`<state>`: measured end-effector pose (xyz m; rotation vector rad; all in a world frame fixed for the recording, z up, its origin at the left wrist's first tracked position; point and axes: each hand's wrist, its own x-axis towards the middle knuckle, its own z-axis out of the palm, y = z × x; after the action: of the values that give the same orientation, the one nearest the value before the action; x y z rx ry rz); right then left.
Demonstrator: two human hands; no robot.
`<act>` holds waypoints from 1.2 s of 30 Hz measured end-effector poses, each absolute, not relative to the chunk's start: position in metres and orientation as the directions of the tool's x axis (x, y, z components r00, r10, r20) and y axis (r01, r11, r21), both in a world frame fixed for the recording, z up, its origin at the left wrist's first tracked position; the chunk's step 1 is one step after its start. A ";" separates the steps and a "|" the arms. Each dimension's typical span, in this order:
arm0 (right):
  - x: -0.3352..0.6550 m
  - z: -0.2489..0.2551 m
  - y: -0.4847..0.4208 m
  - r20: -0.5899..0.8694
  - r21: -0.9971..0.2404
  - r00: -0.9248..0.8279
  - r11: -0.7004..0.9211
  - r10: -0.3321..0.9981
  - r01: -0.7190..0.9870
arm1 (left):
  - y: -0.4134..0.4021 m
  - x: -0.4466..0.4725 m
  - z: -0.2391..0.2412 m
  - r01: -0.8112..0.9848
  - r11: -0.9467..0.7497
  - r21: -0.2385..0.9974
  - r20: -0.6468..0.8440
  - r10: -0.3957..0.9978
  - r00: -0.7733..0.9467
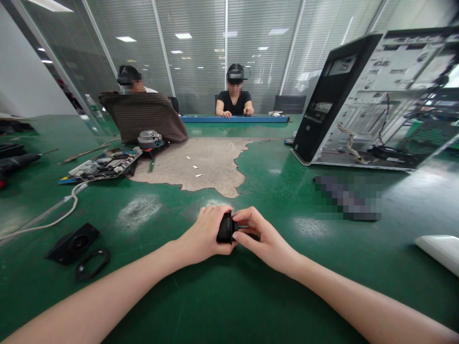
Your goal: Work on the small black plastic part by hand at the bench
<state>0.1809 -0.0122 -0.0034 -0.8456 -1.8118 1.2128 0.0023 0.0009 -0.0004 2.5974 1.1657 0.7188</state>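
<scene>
A small black part (225,228) with a flange on its right side is between my two hands, just above the green table. My left hand (202,234) is wrapped round its body from the left. From the right, my right hand (260,234) pinches the flanged end between thumb and fingers. What lies inside that pinch is partly hidden. To the left on the table are a black square plate with a round opening (73,243) and a black ring (92,263) beside it.
An opened computer case (337,100) stands at the right, near a pixelated dark object (346,198) and a white object (439,251). A circuit board (102,165), a white cable (73,203) and a draped brown cloth (143,114) are left. Two people sit across the table.
</scene>
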 end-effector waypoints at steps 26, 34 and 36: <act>0.181 -0.002 -0.010 0.175 -0.970 -0.485 0.235 0.857 0.067 | 0.001 0.003 -0.001 0.652 -0.669 0.358 0.352 0.743 0.569; 0.181 -0.003 -0.011 0.177 -0.977 -0.487 0.211 0.855 0.016 | 0.000 0.004 0.000 0.654 -0.660 0.371 0.355 0.751 0.557; 0.181 -0.003 -0.011 0.170 -0.977 -0.476 0.211 0.863 0.034 | 0.000 0.004 0.000 0.653 -0.658 0.375 0.350 0.753 0.557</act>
<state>0.1807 -0.0112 -0.0030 -0.8458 -1.7141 1.3547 0.0036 -0.0002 -0.0001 2.5887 1.1849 0.7275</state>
